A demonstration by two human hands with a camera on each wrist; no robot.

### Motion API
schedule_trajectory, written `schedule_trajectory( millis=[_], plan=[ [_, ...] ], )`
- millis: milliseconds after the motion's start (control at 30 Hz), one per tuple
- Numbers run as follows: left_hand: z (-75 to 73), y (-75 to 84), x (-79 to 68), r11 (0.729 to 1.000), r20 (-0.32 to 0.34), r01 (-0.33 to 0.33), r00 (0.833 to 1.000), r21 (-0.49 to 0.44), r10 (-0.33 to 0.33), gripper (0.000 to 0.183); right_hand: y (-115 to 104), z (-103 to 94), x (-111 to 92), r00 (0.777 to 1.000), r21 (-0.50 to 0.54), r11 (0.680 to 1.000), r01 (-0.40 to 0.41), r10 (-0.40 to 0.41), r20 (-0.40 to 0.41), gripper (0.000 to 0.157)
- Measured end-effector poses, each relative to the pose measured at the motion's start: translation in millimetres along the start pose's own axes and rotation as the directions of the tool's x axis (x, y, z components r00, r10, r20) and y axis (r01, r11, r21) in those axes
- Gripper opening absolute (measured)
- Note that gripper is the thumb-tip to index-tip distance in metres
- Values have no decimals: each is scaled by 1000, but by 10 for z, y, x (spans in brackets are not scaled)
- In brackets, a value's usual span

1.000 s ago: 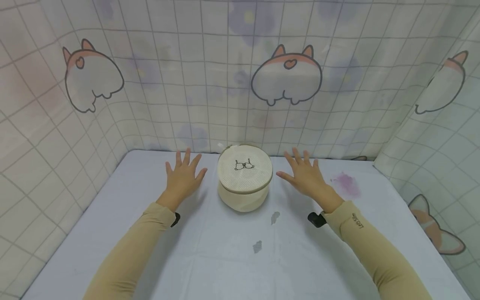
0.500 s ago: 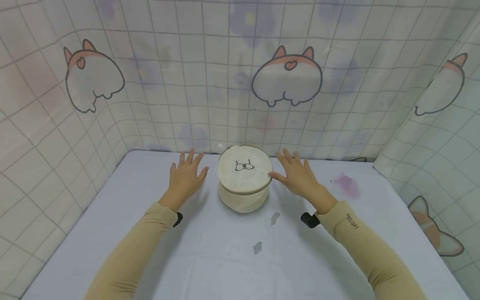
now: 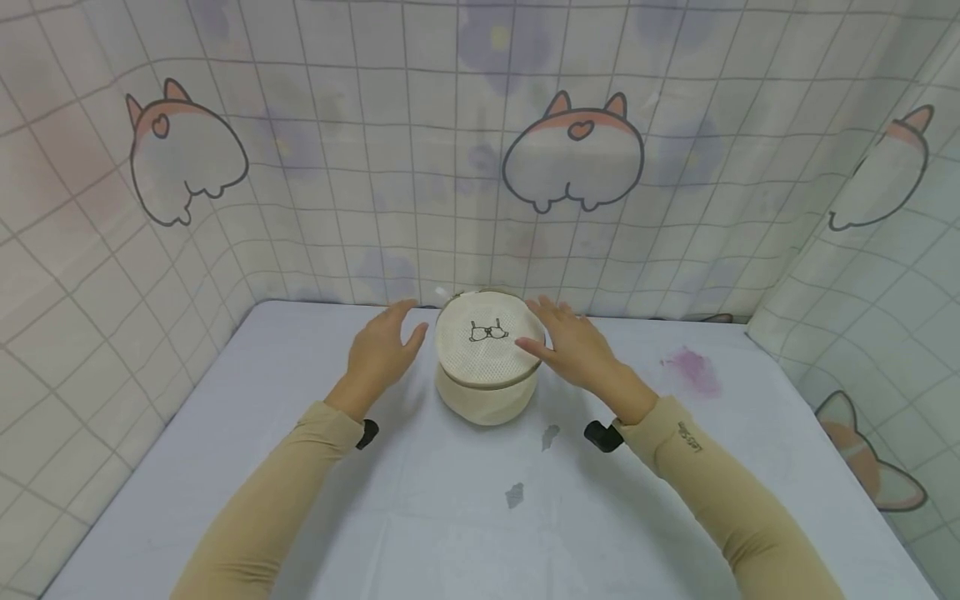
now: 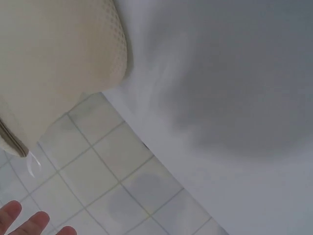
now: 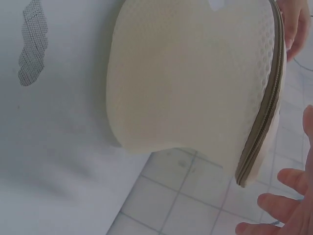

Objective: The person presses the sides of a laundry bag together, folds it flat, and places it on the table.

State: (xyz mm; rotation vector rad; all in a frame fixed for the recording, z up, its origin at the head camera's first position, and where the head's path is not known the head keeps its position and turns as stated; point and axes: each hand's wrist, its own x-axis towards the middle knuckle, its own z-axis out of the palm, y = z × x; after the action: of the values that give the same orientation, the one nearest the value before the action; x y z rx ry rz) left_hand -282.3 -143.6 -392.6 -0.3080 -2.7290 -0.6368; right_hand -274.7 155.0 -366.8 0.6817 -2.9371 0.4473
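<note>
A round cream mesh laundry bag [image 3: 487, 367], with a bra drawing on its top, stands upright near the table's back edge. Its brown zipper [image 5: 264, 110] runs round the top rim, closed along the part that shows. Just left of the bag, my left hand [image 3: 380, 352] hovers with relaxed fingers, apart from it. My right hand [image 3: 579, 348] is at the other side, its thumb and fingertips overlapping the top's right edge in the head view. Fingertips [image 4: 33, 224] of the left hand show low in the left wrist view. Neither hand holds anything.
A white cloth covers the table [image 3: 420, 508], with grey patches [image 3: 514, 495] in front of the bag and a pink stain [image 3: 693, 371] at right. A checked curtain [image 3: 375, 167] with cartoon animals encloses the back and sides. Black wrist devices [image 3: 603, 436] sit under both sleeves.
Both hands have moved inward towards the bag, the right one farther, its thumb passing over the top's edge. Their spread fingers have drawn closer together. The bag stays put.
</note>
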Motion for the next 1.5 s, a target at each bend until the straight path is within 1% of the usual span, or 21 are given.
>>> schedule_trajectory(
  millis=[67, 167, 333, 400, 567, 633, 700, 767, 867, 933, 1067, 1167, 1267, 1400, 1500],
  plan=[
    [2, 26, -3, 1000, 5, 10, 1000, -19, -10, 52, -30, 9, 16, 1000, -1, 1000, 8, -8, 4, 75],
    [9, 54, -4, 998, -5, 22, 1000, -53, -22, 52, -69, 24, 42, 1000, 7, 1000, 13, -13, 13, 73],
    [-1, 99, -7, 984, -28, 49, 998, -173, -55, 49, -136, 35, 68, 999, 57, 998, 2, -5, 45, 68],
    [-3, 110, -3, 979, -35, 47, 998, -199, -55, 48, -160, 33, 72, 999, 66, 998, 4, -7, 48, 65],
    [25, 115, 22, 982, -49, 17, 998, -189, -27, 47, -192, 34, 96, 999, 51, 998, 26, -27, 16, 61],
    [49, 120, 30, 979, -63, 5, 998, -203, -18, 45, -195, 34, 109, 1000, 46, 998, 30, -30, 4, 61],
    [58, 132, 41, 969, -73, 7, 997, -249, -26, 43, -198, 26, 123, 1000, 48, 998, 31, -31, -4, 60],
    [68, 136, 57, 949, -72, 18, 996, -315, -43, 40, -204, 14, 133, 999, 59, 998, 36, -35, -12, 60],
    [73, 145, 73, 907, -49, 45, 996, -419, -72, 39, -214, 1, 141, 999, 92, 995, 44, -42, -28, 60],
    [81, 153, 87, 880, -32, 58, 996, -471, -83, 39, -222, -6, 147, 998, 114, 992, 55, -50, -41, 58],
    [90, 185, 108, 834, 15, 96, 994, -543, -105, 41, -237, -20, 171, 998, 164, 985, 52, -44, -54, 55],
    [93, 200, 124, 807, 55, 128, 991, -576, -118, 42, -252, -32, 189, 998, 200, 979, 33, -22, -57, 52],
    [101, 196, 130, 795, 88, 163, 987, -585, -137, 42, -264, -39, 201, 999, 222, 975, 14, -2, -50, 50],
    [119, 177, 134, 801, 143, 209, 978, -560, -155, 43, -244, -63, 204, 999, 241, 970, -23, 30, -25, 50],
    [155, 158, 136, 806, 202, 245, 966, -539, -159, 43, -138, -66, 226, 996, 255, 963, -92, 93, 8, 53]
  ],
)
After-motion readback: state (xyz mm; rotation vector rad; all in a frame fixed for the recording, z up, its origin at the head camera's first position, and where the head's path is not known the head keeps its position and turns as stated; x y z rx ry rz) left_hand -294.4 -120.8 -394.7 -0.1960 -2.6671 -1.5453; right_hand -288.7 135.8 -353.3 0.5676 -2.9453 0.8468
